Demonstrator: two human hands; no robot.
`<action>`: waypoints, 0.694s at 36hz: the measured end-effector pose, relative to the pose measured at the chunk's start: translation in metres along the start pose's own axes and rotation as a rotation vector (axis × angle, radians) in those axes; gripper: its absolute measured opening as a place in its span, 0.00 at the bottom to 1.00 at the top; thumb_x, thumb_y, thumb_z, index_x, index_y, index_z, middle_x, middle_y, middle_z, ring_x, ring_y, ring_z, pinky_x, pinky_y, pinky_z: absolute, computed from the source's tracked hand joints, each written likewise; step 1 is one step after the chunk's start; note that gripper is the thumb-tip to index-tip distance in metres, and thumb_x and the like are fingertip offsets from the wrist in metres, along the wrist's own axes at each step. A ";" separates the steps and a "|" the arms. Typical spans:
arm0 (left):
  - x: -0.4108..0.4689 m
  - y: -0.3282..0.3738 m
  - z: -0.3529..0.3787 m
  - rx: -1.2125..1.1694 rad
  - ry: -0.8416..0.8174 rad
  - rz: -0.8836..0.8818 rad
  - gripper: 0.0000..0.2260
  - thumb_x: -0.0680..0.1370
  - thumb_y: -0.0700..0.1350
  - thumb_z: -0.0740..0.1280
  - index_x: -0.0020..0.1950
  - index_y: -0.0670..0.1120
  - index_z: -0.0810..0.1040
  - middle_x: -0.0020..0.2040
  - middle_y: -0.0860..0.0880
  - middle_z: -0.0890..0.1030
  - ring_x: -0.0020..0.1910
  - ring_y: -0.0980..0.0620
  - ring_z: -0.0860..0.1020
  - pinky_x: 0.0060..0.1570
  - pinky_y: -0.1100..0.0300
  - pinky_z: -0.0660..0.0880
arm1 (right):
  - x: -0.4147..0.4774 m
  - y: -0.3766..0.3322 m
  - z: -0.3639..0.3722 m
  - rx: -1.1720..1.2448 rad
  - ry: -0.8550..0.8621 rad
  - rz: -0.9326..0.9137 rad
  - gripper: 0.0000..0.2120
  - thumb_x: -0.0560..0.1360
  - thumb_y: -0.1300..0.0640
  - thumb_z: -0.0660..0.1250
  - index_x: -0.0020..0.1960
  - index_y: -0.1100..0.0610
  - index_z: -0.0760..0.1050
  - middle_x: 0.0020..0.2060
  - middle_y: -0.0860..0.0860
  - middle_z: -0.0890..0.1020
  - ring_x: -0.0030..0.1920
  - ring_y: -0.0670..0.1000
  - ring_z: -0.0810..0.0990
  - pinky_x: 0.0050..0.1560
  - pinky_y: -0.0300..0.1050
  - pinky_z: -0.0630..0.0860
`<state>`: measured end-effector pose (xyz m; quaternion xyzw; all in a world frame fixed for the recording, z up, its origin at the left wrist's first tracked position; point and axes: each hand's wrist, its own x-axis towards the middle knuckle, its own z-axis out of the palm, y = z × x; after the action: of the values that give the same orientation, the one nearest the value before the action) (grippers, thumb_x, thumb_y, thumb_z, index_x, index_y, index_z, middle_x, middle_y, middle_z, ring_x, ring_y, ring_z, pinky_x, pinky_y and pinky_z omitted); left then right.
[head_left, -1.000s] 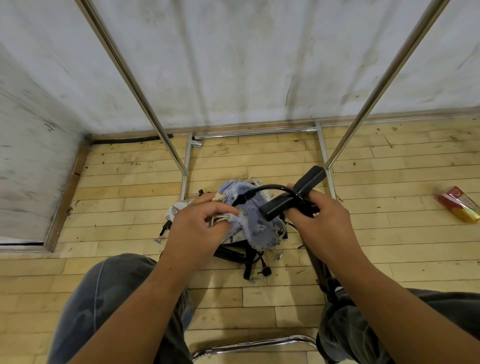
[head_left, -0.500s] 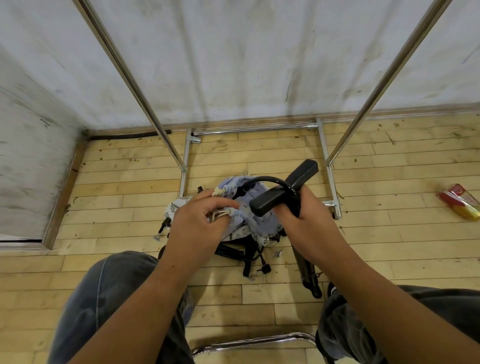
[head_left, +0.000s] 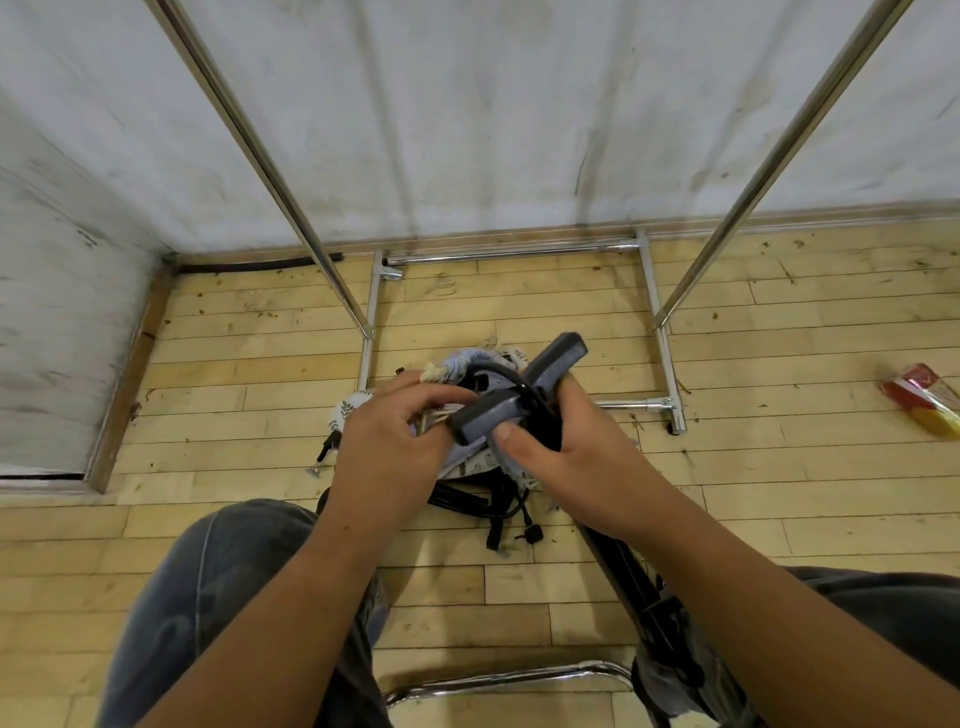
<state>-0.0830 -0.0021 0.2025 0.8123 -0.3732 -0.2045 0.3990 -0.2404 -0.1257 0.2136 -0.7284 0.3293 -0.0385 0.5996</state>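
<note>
A black T-shaped pump handle (head_left: 524, 395) with a thin black hose looped over it stands in front of me. My right hand (head_left: 561, 447) grips the handle's stem, thumb under its left bar. My left hand (head_left: 395, 441) pinches a pale cord and the edge of a light blue drawstring bag (head_left: 470, 364) just left of the handle. The pump's black shaft (head_left: 623, 566) slants down past my right knee.
A chrome clothes-rack base (head_left: 660, 322) and its two slanted poles stand ahead against the white wall. Black straps (head_left: 498, 514) lie on the wooden floor under the bag. A red and yellow packet (head_left: 924, 400) lies at the right. A chrome chair rail (head_left: 498, 680) runs between my knees.
Both hands and the pump handle have shifted slightly left and closer together. The handle now sits over the bag, close to my left hand's fingers.
</note>
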 end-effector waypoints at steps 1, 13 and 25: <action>0.001 0.001 -0.001 -0.015 0.003 -0.002 0.16 0.75 0.41 0.74 0.52 0.64 0.83 0.54 0.55 0.83 0.57 0.56 0.80 0.58 0.51 0.79 | 0.000 0.000 0.001 -0.009 -0.013 0.001 0.17 0.80 0.43 0.68 0.67 0.42 0.69 0.54 0.37 0.81 0.54 0.35 0.79 0.55 0.39 0.76; 0.002 0.000 -0.002 -0.167 -0.011 -0.016 0.19 0.76 0.32 0.70 0.53 0.56 0.87 0.59 0.56 0.83 0.61 0.58 0.80 0.62 0.51 0.80 | -0.003 -0.003 -0.003 0.097 -0.217 0.010 0.14 0.82 0.52 0.67 0.67 0.44 0.74 0.38 0.31 0.81 0.38 0.36 0.80 0.39 0.34 0.75; 0.000 0.009 -0.005 -0.169 0.023 0.022 0.21 0.76 0.31 0.70 0.49 0.60 0.85 0.55 0.58 0.84 0.59 0.61 0.81 0.57 0.66 0.78 | -0.004 -0.004 -0.006 0.165 -0.237 0.025 0.26 0.80 0.51 0.70 0.73 0.41 0.64 0.39 0.42 0.82 0.37 0.51 0.80 0.44 0.49 0.80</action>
<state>-0.0838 -0.0034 0.2131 0.7737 -0.3589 -0.2215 0.4727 -0.2443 -0.1285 0.2197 -0.6719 0.2612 0.0285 0.6924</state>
